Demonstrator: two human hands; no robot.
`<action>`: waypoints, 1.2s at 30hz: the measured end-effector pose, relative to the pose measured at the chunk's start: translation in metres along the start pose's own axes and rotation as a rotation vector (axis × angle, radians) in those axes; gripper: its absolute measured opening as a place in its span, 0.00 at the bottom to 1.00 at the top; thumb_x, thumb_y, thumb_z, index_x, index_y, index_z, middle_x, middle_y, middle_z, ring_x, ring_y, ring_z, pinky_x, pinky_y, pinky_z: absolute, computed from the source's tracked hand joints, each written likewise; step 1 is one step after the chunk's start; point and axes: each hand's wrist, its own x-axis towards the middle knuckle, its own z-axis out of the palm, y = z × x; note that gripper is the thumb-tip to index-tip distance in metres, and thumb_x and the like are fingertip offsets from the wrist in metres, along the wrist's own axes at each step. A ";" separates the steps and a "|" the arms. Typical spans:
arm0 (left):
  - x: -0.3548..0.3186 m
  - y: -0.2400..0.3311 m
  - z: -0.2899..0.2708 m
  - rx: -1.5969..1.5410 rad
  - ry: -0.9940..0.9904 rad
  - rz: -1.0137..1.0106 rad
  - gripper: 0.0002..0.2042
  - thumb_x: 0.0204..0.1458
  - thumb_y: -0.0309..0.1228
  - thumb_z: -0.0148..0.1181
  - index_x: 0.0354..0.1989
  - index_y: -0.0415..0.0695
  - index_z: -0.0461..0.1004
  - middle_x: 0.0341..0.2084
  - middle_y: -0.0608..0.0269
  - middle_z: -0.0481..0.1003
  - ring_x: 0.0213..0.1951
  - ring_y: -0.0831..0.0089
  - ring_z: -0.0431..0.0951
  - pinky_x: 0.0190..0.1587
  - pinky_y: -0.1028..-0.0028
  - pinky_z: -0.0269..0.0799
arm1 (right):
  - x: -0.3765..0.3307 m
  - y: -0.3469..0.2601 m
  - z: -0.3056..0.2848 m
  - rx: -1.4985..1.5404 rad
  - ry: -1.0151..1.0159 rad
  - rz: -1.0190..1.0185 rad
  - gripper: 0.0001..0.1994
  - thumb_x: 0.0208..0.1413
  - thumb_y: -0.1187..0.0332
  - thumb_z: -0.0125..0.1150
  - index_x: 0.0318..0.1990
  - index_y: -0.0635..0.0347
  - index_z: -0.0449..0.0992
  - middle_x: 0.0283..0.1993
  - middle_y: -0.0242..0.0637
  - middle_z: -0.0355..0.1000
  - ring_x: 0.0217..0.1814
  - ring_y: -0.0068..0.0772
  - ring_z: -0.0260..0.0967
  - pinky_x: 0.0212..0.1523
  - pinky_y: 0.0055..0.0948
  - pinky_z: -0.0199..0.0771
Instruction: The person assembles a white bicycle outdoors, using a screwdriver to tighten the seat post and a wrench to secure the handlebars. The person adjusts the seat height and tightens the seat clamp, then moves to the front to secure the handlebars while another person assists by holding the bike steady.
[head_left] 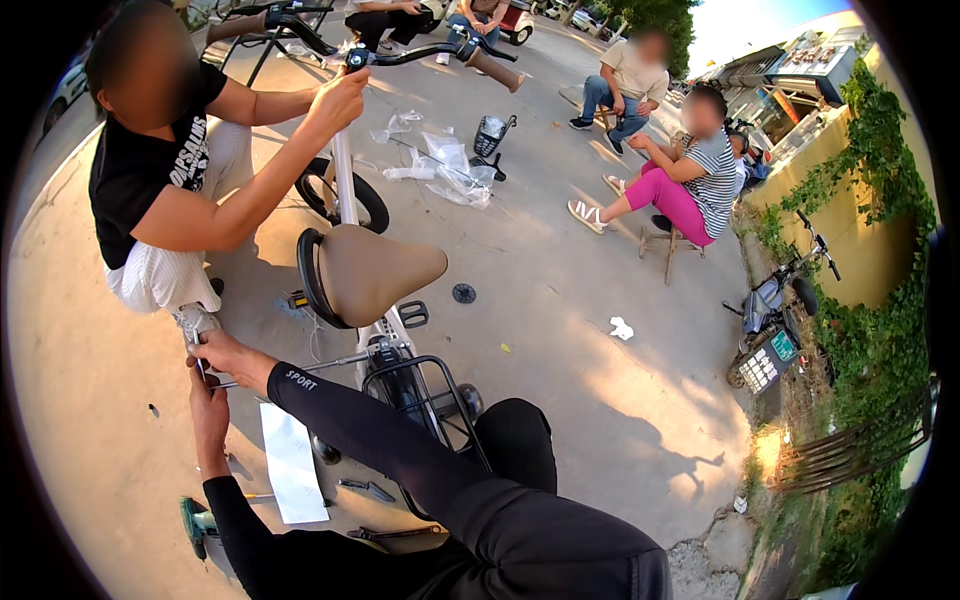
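Evidently close, two-handed work

At left of the frame the right hand (pixel 228 352) sat just above the left hand (pixel 208 398). The fingers of both were curled in around a slender metal piece (pixel 199 366); which hand bore the firmer hold could not be told. A metal rod (pixel 340 360) led from there toward the bicycle (pixel 375 270), upright at centre.

The step was judged to be fitting or tightening at the rod's outer end. The next move appeared to call for one hand steadying the rod while the other turned the piece, clear of the co-worker's shoe (pixel 195 322).

Further out, a white sheet (pixel 292 465) and a green power tool (pixel 195 527) lay lower left. Upper left, the squatting co-worker (pixel 160 165) steadied the handlebar (pixel 415 50). Plastic wrapping (pixel 455 175) lay upper centre.
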 end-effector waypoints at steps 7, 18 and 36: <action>-0.005 0.018 -0.008 -0.062 -0.102 -0.304 0.15 0.53 0.19 0.45 0.50 0.38 0.67 0.25 0.61 0.69 0.25 0.72 0.68 0.28 0.71 0.64 | 0.008 0.007 -0.002 0.147 0.095 0.046 0.06 0.63 0.69 0.49 0.40 0.59 0.71 0.31 0.35 0.73 0.28 0.27 0.67 0.29 0.33 0.69; -0.011 0.018 -0.002 -0.098 -0.059 -0.234 0.08 0.57 0.23 0.46 0.41 0.38 0.71 0.22 0.64 0.67 0.24 0.77 0.66 0.27 0.73 0.62 | 0.007 -0.005 -0.012 0.163 -0.077 0.132 0.06 0.64 0.65 0.46 0.45 0.52 0.67 0.34 0.36 0.74 0.29 0.33 0.73 0.34 0.41 0.75; -0.026 -0.008 0.008 0.187 0.075 -0.155 0.17 0.61 0.35 0.49 0.28 0.32 0.72 0.17 0.49 0.72 0.21 0.59 0.72 0.28 0.61 0.65 | 0.000 -0.009 -0.008 0.151 0.012 0.214 0.06 0.65 0.66 0.44 0.45 0.54 0.65 0.34 0.31 0.70 0.34 0.32 0.73 0.39 0.44 0.72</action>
